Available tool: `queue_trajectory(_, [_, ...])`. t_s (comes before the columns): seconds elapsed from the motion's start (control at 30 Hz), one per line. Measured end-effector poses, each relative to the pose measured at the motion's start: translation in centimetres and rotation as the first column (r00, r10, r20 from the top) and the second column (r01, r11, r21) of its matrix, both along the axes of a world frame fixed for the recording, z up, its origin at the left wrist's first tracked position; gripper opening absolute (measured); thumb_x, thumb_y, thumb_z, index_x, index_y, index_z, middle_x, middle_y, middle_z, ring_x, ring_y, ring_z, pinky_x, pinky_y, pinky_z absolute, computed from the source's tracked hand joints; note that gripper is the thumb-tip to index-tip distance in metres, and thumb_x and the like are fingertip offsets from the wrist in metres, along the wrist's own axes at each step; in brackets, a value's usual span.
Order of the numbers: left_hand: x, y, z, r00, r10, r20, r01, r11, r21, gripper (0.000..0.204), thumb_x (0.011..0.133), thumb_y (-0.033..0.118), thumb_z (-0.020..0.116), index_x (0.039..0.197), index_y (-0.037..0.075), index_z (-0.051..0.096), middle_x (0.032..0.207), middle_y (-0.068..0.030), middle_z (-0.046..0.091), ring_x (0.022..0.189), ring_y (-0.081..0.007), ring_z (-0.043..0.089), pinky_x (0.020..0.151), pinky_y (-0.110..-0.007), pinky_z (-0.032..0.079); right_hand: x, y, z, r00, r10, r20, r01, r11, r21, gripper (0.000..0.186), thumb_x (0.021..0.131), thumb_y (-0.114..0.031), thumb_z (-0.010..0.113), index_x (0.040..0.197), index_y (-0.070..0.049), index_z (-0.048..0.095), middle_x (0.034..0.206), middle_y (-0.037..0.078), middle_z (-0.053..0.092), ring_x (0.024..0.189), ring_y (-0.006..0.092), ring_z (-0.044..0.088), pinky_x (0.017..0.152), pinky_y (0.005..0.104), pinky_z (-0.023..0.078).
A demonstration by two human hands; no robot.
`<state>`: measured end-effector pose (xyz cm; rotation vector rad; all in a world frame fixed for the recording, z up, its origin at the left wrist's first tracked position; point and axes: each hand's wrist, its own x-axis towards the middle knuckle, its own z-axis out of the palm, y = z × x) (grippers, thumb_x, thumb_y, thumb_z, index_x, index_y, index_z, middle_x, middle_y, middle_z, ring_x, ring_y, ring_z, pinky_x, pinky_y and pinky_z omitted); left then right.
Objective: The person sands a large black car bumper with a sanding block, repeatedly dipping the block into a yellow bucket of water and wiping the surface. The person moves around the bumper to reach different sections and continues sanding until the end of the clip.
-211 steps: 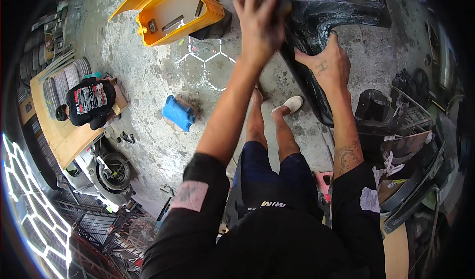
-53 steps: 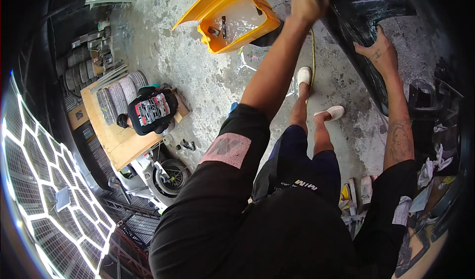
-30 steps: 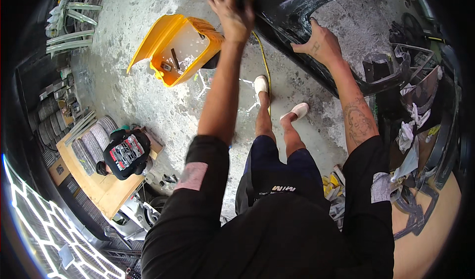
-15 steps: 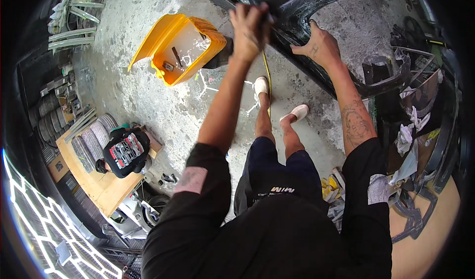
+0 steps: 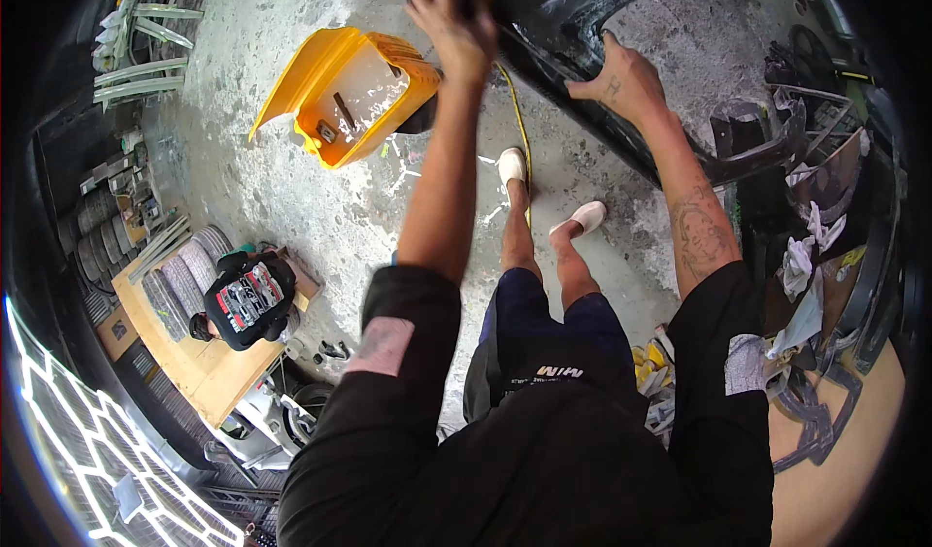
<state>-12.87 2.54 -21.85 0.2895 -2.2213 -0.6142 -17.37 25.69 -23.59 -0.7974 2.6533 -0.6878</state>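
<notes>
Setting: rough grey concrete workshop floor (image 5: 291, 188), stained and speckled with white marks, seen from above the person's own body.
Black panel: a large glossy black moulded plastic body panel (image 5: 582, 23) stretches across the top of the view, from the upper middle down toward the right edge, above the person's feet.
Left hand: the left hand (image 5: 456, 23) is raised to the panel's upper edge, fingers curled over something dark there; whether it grips a separate tool or the panel itself cannot be told.
Right hand: the right hand (image 5: 621, 81) lies flat and spread on the panel's lower edge, fingers open, pressing rather than grasping.
Cable: a thin yellow cord (image 5: 519, 125) runs down from under the panel near the left hand, past the left foot.
Feet: two pale slip-on shoes (image 5: 512, 164) stand on the concrete just below the panel.
Yellow part: a bright yellow plastic shell (image 5: 335, 91), hollow side up with small fittings inside, rests on the floor just left of the left forearm.
Bench: a pale wooden worktable (image 5: 209, 372) at lower left, where another person in a black printed shirt (image 5: 248, 299) leans.
Right side: dark scrap parts and crumpled white rags (image 5: 806, 256) piled beside the right arm.
</notes>
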Motion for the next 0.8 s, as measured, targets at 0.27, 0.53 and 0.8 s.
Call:
queue_trajectory(0.27, [0.0, -1.6, 0.4, 0.985, -0.173, 0.005, 0.172, 0.979, -0.109, 0.035, 0.082, 0.013, 0.079, 0.114, 0.007, 0.067, 0.103, -0.0122, 0.063, 0.106, -0.0364, 0.051, 0.095, -0.056, 0.037, -0.4, -0.4, 1.0, 1.0, 0.012, 0.002, -0.012, 1.0, -0.003, 0.086, 0.065, -0.049, 0.089, 0.125, 0.005, 0.058, 0.103, 0.029, 0.072, 0.099, 0.043, 0.071, 0.087, 0.0479, 0.057])
queue_trajectory(0.53, [2.0, 1.6, -0.7, 0.966, -0.243, 0.088, 0.247, 0.968, -0.041, 0.034, 0.084, 0.011, 0.075, 0.117, 0.009, 0.067, 0.099, -0.0115, 0.06, 0.106, -0.0352, 0.05, 0.101, -0.052, 0.036, -0.4, 1.0, 0.2, 1.0, -0.003, -0.023, 0.002, 1.0, -0.018, 0.089, 0.065, -0.05, 0.089, 0.127, 0.005, 0.056, 0.102, 0.028, 0.072, 0.099, 0.0432, 0.071, 0.087, 0.0483, 0.057])
queue_trajectory(0.8, [4.3, 4.6, -2.2, 0.938, -0.283, 0.2, 0.285, 0.958, 0.022, 0.048, 0.08, 0.013, 0.078, 0.126, 0.009, 0.065, 0.109, -0.0142, 0.06, 0.109, -0.0355, 0.051, 0.099, -0.057, 0.037, -0.5, 0.4, 1.0, 0.998, -0.037, 0.058, 0.033, 0.998, 0.057, 0.087, 0.065, -0.049, 0.087, 0.124, 0.006, 0.057, 0.101, 0.027, 0.073, 0.097, 0.0427, 0.072, 0.085, 0.0469, 0.058])
